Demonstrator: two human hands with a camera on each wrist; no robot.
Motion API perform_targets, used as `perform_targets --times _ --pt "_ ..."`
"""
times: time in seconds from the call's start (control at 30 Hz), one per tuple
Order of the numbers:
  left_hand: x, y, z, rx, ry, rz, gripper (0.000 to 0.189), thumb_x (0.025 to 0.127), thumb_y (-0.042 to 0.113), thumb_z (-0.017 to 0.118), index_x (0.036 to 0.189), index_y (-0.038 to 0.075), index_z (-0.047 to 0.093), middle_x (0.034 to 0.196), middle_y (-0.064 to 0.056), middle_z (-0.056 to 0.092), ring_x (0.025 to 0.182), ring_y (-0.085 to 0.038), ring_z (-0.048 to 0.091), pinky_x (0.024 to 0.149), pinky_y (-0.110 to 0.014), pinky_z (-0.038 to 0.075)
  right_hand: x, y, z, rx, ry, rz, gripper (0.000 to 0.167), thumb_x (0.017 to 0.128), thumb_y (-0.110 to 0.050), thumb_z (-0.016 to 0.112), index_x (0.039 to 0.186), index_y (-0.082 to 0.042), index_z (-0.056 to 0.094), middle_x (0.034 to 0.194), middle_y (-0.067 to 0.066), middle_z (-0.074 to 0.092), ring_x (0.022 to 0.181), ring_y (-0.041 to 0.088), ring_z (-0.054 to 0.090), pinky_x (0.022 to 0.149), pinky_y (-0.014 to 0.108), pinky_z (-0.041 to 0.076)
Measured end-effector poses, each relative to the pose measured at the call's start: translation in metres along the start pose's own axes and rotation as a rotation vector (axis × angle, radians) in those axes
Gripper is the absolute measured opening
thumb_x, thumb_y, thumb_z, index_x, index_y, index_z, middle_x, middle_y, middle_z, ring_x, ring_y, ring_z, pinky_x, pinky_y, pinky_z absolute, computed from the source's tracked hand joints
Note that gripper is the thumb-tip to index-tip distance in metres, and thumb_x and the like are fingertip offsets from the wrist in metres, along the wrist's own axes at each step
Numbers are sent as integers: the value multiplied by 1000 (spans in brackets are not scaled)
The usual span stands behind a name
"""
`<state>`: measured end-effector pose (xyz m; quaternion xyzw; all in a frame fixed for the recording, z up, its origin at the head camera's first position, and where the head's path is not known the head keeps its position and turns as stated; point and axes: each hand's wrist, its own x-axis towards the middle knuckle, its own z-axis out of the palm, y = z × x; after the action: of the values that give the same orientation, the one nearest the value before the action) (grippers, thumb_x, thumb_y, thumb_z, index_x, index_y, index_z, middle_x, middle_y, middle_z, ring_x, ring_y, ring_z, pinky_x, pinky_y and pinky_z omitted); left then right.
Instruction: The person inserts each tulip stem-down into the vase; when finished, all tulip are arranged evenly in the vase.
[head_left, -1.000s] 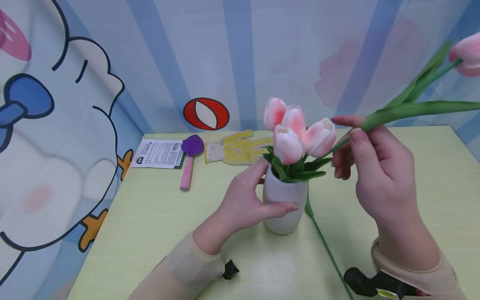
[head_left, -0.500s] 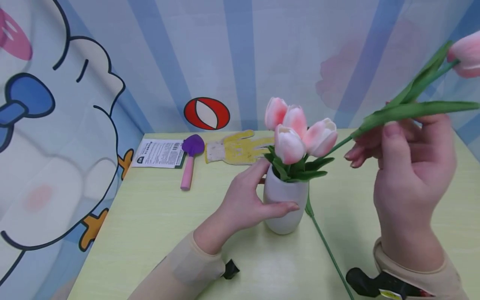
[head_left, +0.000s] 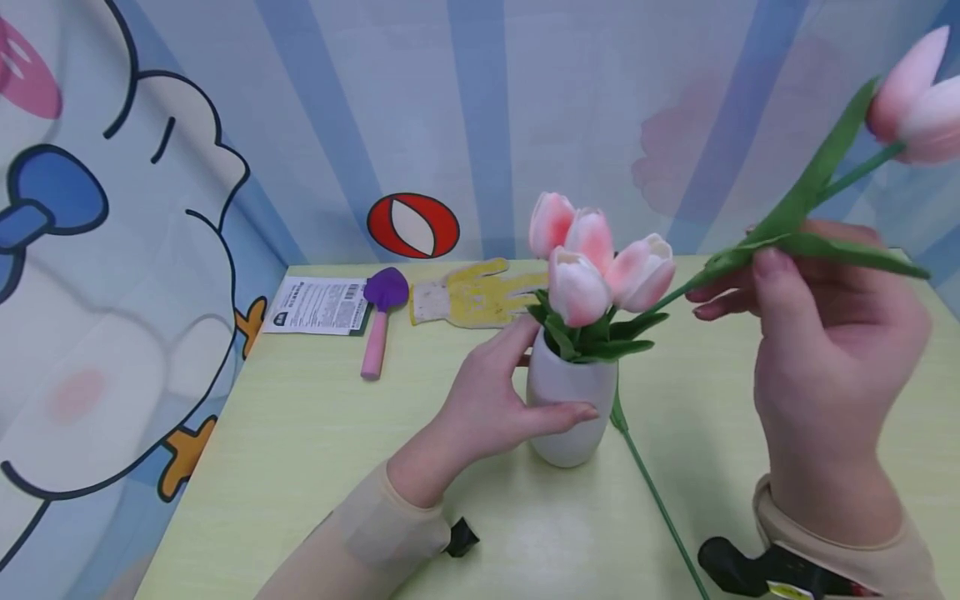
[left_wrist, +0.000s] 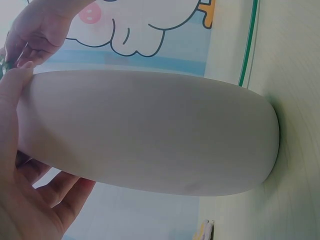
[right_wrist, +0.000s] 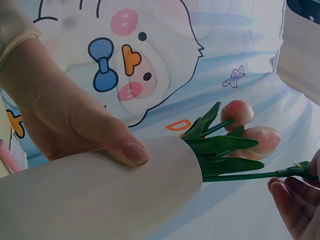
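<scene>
My left hand grips a white vase that stands upright on the table, thumb across its front. Several pink-and-white tulips with green leaves fill its mouth. To the right, my right hand pinches another tulip between thumb and fingers, near the base of its leaves. This tulip leans far to the right, and its bare stem runs into the vase's mouth in the right wrist view. The stem's lower end is hidden inside. The left wrist view shows mostly the vase's side.
Another green stem lies on the table right of the vase, partly hidden behind it. Toward the back left are a printed packet, a toy shovel with purple blade and pink handle, and a yellow glove. A cartoon-printed cloth hangs behind.
My right hand has shifted right and changed its hold on the tulip, now pressing the leaf bases together. The tulip's bloom has turned and risen slightly. My left hand and the vase stay put.
</scene>
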<state>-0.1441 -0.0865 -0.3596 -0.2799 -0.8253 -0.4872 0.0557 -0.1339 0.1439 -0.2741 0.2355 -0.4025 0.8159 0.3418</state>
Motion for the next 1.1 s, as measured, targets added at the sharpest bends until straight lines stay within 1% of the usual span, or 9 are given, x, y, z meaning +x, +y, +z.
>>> perform_targets --times 0.13,0.3,0.43,0.53,0.63,0.73,0.87,1.0,1.1 --pt "0 1 -1 0 1 -4 72 76 34 92 137 25 56 130 14 63 115 -5 61 89 -29 59 -2 0 -1 -11 -30 13 25 85 19 65 104 33 55 84 31 69 65 35 73 58 38 63" --pt "0 2 -1 5 2 -6 73 76 35 92 138 26 56 130 14 63 115 -5 61 90 -29 59 -4 0 2 -55 -94 55 22 86 21 61 105 31 57 86 27 73 68 32 74 61 35 64" --pt "0 2 -1 3 2 -1 74 76 34 93 139 25 56 130 13 63 115 -5 62 90 -29 59 -6 2 -1 -150 -180 93 21 89 20 61 108 27 60 90 22 75 73 28 76 68 31 64" --pt "0 1 -1 -1 2 1 73 76 34 92 138 25 56 130 13 63 114 -5 62 90 -29 59 -6 4 -4 -231 -233 109 21 89 18 64 109 25 62 95 18 76 78 24 76 72 28 64" --pt "0 0 0 -1 4 4 72 76 34 93 137 25 56 129 13 63 114 -5 62 90 -29 59 -6 7 -5 -293 -256 122 21 89 16 68 109 23 64 98 14 77 79 21 76 74 26 63" --pt "0 -1 0 3 8 6 72 75 34 93 136 25 57 127 13 64 113 -4 62 90 -28 59 -6 9 -7 -347 -272 122 22 89 13 70 109 22 65 97 10 77 79 18 76 76 24 63" --pt "0 -1 0 5 9 8 71 75 35 93 136 25 57 127 13 64 113 -4 62 89 -28 59 -7 11 -8 -386 -276 139 22 89 13 71 109 19 67 96 7 77 78 15 73 78 21 61" --pt "-1 -1 0 2 1 4 71 76 35 92 137 25 56 128 14 63 114 -4 61 89 -29 59 -8 11 -8 -447 -289 159 22 90 9 72 110 15 70 101 5 75 80 14 70 78 19 58" --pt "-1 -1 0 -1 -3 3 71 77 36 92 137 26 56 129 14 63 114 -4 61 89 -29 59 -9 11 -6 -488 -309 171 23 91 7 72 113 13 70 103 5 75 83 14 70 80 18 58"
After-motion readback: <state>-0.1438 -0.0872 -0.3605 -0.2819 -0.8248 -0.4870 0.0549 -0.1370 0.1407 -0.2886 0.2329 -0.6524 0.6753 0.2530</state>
